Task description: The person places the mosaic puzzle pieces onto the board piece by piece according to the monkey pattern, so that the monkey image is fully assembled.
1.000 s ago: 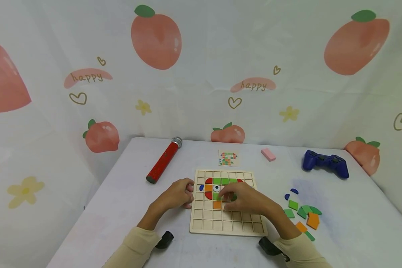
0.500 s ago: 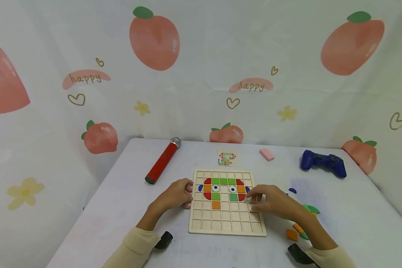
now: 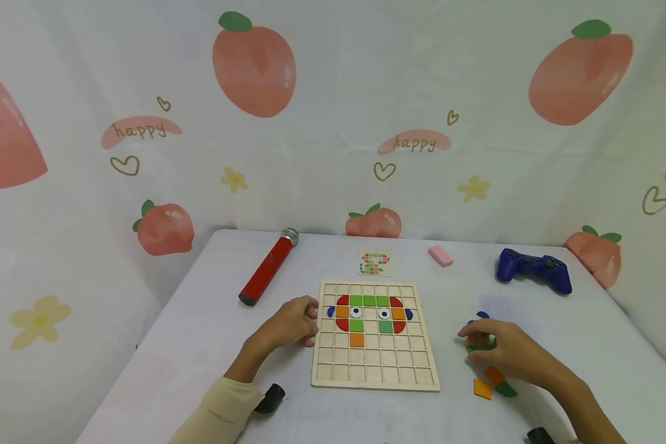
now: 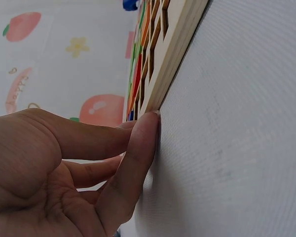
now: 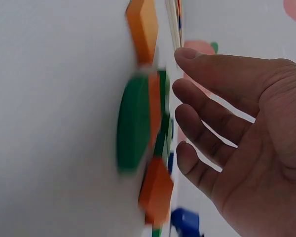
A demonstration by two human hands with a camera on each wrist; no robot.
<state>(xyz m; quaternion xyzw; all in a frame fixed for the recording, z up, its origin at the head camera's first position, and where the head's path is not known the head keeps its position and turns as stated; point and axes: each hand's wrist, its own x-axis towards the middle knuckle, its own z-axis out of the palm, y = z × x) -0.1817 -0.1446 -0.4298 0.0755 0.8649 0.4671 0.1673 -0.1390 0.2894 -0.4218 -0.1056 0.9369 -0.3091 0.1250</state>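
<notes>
A wooden grid board (image 3: 375, 376) lies on the table with coloured tiles set in it. Red, green and orange tiles surround two eye tiles, with a blue half-round tile (image 3: 409, 314) at each side. My left hand (image 3: 291, 324) rests at the board's left edge, fingers loosely bent; in the left wrist view the thumb (image 4: 138, 148) touches that edge. To the board's right, my right hand (image 3: 507, 348) hovers over loose tiles, fingers curved and apart, holding nothing. Close by are a dark green tile (image 5: 133, 123) and an orange tile (image 5: 143, 29). The hand partly hides the pile.
A small pattern card (image 3: 376, 263) lies behind the board. A red microphone (image 3: 269, 269) lies at the back left. Toward the back right are a pink block (image 3: 441, 255) and a blue game controller (image 3: 533, 269). A printed cloth (image 3: 322, 154) hangs behind the table.
My right hand has moved right, from over the board to the loose tiles, uncovering the right eye tile and right blue half-round tile. My left hand has stayed at the board's edge.
</notes>
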